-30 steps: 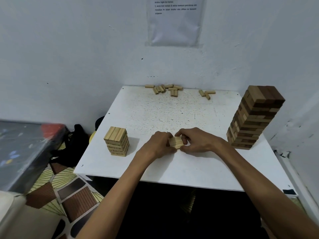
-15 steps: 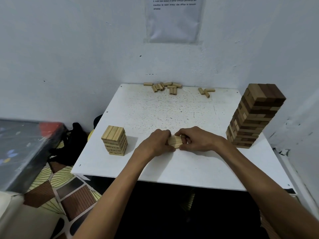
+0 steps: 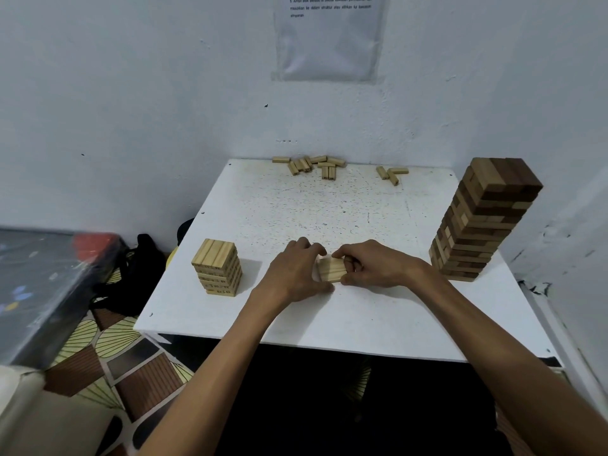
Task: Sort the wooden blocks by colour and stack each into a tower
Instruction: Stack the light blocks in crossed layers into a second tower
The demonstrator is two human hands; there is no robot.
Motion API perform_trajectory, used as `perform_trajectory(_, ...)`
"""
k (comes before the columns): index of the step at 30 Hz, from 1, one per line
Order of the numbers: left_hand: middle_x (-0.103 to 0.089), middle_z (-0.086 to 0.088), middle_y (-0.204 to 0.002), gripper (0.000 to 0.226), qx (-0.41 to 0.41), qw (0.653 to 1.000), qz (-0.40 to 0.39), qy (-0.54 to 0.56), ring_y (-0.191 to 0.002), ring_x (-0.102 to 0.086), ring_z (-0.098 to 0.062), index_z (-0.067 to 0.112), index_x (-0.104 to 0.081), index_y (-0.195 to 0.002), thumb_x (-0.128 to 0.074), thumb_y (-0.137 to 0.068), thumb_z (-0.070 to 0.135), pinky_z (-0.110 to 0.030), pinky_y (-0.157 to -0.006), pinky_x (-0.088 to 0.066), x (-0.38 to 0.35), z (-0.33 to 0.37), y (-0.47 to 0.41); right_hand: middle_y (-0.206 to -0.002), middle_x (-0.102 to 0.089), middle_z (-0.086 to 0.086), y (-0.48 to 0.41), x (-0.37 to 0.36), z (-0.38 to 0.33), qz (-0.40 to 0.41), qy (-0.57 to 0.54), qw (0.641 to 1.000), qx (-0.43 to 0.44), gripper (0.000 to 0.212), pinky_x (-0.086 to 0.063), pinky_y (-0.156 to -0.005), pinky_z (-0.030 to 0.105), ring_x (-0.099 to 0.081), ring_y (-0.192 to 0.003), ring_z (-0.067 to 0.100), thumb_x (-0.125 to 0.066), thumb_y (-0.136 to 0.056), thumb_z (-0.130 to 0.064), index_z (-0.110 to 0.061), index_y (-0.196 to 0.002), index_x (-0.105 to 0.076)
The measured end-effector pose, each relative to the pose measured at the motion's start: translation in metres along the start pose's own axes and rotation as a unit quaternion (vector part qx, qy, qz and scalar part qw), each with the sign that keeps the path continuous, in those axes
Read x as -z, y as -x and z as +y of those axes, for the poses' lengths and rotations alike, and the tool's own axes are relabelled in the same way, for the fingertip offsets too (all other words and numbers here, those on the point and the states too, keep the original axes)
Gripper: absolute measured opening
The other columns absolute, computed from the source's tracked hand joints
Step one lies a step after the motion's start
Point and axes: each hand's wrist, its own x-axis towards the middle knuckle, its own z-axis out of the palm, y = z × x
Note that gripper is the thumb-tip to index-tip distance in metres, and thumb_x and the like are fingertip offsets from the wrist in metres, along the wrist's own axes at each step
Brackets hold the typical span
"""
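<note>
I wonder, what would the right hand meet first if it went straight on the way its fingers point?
The light blocks that the right hand pinches; just behind them, the left hand, holding their other side.

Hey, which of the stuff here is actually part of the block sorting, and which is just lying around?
Part of the job: pale blocks gripped by the left hand and right hand; short pale tower; tall mixed tower; loose blocks along the table's far edge.
Just lying about: paper sheet on the wall; black bag and patterned mat on the floor.
</note>
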Motion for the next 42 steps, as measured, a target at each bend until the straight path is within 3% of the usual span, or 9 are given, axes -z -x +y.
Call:
perform_trajectory(5, -0.066, 0.012, -0.124, 0.029, -0.05, 0.996, 0.056, -0.044, -0.119, -0.049, -0.017, 0.033, -0.068, -0.114, -0.073, -0.087, 0.045, -0.036, -0.088, -0.039, -0.006, -0.005, 0.006, -0.109, -0.052, -0.009, 0.003, 0.001, 0.006, 0.036, 0.003, 0.999, 0.018, 0.049, -0.039, -0.078, 0.023, -0.05, -0.088, 0.001, -0.078, -0.088, -0.037, -0.025, -0.133, -0.063)
perform_trajectory(9, -0.07, 0.01, -0.114, 0.026, -0.079, 0.994, 0.075, -0.023, -0.112, -0.052, -0.017, 0.03, -0.072, -0.105, -0.074, -0.082, 0.041, -0.037, -0.088, -0.042, -0.01, -0.009, 0.005, -0.123, -0.052, -0.012, 0.006, -0.006, 0.01, 0.067, -0.018, 0.997, 0.027, 0.048, -0.045, -0.089, 0.024, -0.053, -0.103, 0.005, -0.081, -0.083, -0.038, -0.025, -0.127, -0.067)
perform_trajectory(16, -0.068, 0.008, -0.1, 0.032, -0.114, 0.989, 0.096, 0.022, -0.1, -0.05, -0.017, 0.027, -0.068, -0.099, -0.078, -0.074, 0.045, -0.035, -0.083, -0.043, 0.002, -0.011, 0.005, -0.112, -0.064, -0.016, 0.018, -0.014, 0.005, 0.152, -0.078, 0.983, 0.062, 0.047, -0.049, -0.078, 0.024, -0.059, -0.09, 0.012, -0.083, -0.078, -0.031, -0.028, -0.122, -0.069)
perform_trajectory(20, -0.06, 0.011, -0.091, 0.032, -0.133, 0.983, 0.112, 0.057, -0.093, -0.046, -0.015, 0.026, -0.068, -0.099, -0.081, -0.074, 0.039, -0.032, -0.077, -0.04, 0.018, -0.009, 0.009, -0.113, -0.066, -0.021, 0.026, -0.007, -0.005, 0.207, -0.082, 0.971, 0.092, 0.046, -0.039, -0.072, 0.01, -0.059, -0.091, 0.014, -0.082, -0.081, -0.028, -0.031, -0.124, -0.066)
perform_trajectory(26, -0.064, 0.011, -0.094, 0.028, -0.163, 0.978, 0.114, 0.058, -0.095, -0.046, -0.014, 0.029, -0.065, -0.097, -0.079, -0.075, 0.041, -0.032, -0.081, -0.045, 0.053, -0.007, 0.02, -0.108, -0.067, -0.019, 0.036, 0.011, -0.025, 0.246, -0.059, 0.956, 0.147, 0.029, -0.035, -0.071, 0.014, -0.057, -0.089, 0.016, -0.081, -0.084, -0.03, -0.03, -0.109, -0.066)
perform_trajectory(32, -0.067, 0.014, -0.097, 0.03, -0.177, 0.976, 0.087, 0.098, -0.097, -0.049, -0.008, 0.036, -0.063, -0.097, -0.071, -0.071, 0.051, -0.032, -0.082, -0.047, 0.082, -0.023, 0.037, -0.108, -0.068, -0.018, 0.035, 0.018, -0.051, 0.26, -0.055, 0.947, 0.181, 0.028, -0.035, -0.07, 0.015, -0.058, -0.09, 0.017, -0.081, -0.085, -0.036, -0.029, -0.109, -0.068)
perform_trajectory(42, -0.068, 0.005, -0.104, 0.031, -0.174, 0.977, 0.047, 0.117, -0.098, -0.053, -0.019, 0.043, -0.067, -0.103, -0.075, -0.073, 0.051, -0.043, -0.089, -0.048, 0.125, -0.075, 0.053, -0.106, -0.066, -0.019, 0.006, 0.013, -0.105, 0.257, -0.042, 0.947, 0.187, 0.026, -0.034, -0.069, 0.013, -0.057, -0.092, 0.013, -0.079, -0.086, -0.045, -0.035, -0.107, -0.067)
